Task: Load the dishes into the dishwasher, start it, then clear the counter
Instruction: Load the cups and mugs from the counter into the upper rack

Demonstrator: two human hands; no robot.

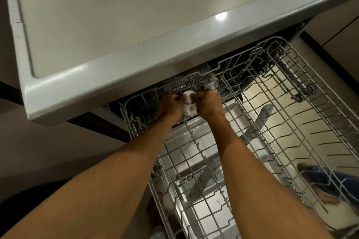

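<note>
The left hand (171, 104) and right hand (208, 103) are close together, both curled round a small white cup (188, 104) at the back of the pulled-out dishwasher rack (287, 122), just under the tabletop (116, 25) edge. Loading appears under way; the next move likely calls for seating the cup between the tines and releasing it.
</note>
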